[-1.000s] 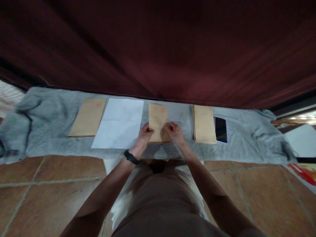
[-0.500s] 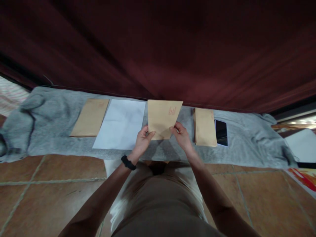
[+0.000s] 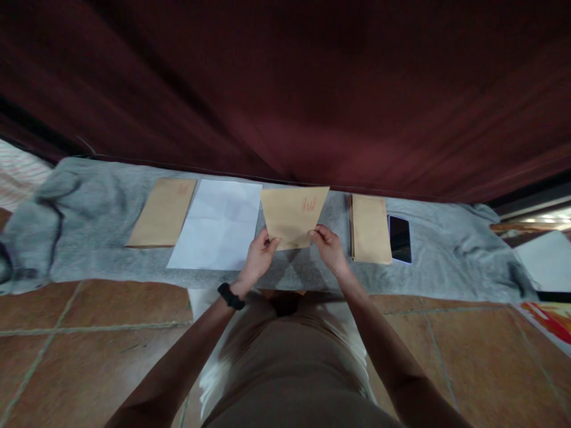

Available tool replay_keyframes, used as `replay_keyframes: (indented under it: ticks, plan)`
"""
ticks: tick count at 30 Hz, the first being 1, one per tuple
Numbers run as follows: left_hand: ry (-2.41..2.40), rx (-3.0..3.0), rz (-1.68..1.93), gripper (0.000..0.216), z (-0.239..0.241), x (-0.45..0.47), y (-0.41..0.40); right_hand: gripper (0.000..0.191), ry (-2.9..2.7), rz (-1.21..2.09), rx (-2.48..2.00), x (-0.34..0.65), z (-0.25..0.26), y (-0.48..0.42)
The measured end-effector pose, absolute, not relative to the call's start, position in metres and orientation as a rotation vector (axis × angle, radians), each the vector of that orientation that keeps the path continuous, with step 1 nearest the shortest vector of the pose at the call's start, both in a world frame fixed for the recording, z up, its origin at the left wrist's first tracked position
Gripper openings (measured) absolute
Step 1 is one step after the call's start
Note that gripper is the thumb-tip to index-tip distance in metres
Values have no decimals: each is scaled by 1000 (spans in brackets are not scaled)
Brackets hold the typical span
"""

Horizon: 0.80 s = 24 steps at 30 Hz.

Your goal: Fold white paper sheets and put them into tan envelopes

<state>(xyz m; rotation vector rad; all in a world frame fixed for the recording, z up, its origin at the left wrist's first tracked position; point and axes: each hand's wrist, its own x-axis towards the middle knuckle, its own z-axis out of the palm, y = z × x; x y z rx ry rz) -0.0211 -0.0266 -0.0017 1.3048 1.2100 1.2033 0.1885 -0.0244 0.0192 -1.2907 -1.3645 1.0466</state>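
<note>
Between my two hands is a brown paper envelope (image 3: 292,217) with red print near its upper right corner. My left hand (image 3: 260,254) pinches its lower left corner, thumb on top. At the lower right corner, my right hand (image 3: 328,245) grips it the same way. The envelope is tilted above the grey cloth, its far edge looking wider than the near one. White paper sheets (image 3: 216,226) lie just left of my left hand. Right of my right hand rests a stack of brown envelopes (image 3: 370,229).
A grey cloth (image 3: 446,249) covers the long narrow surface. Farther left lies another brown envelope pile (image 3: 165,211). A phone (image 3: 400,239) sits beside the right stack. Behind the cloth rises a dark red fabric (image 3: 285,119). Tiled floor (image 3: 111,356) shows below.
The held envelope has tilted: its far edge has dropped lower in view and its near edge has risen slightly. Both hands keep their grip, almost in the same place.
</note>
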Motion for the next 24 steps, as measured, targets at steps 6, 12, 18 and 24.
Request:
replay_keyframes:
  ticks: [6,12,18,24]
  plan:
    - [1293,1067,1087,58,-5,-20,-22,31,-1447,1005,-1423,191,10,-14]
    - [1509,1108,988,63,-25,-23,-22,37,-1655,750,-1537,195,-12,-48]
    - [1552,1272,1014,64,-25,-21,-25,30,-2025,704,-1308,199,-19,-84]
    - [1621,1662,1161,38,-16,-21,-47,22,-2127,550,-1413,194,-24,-84]
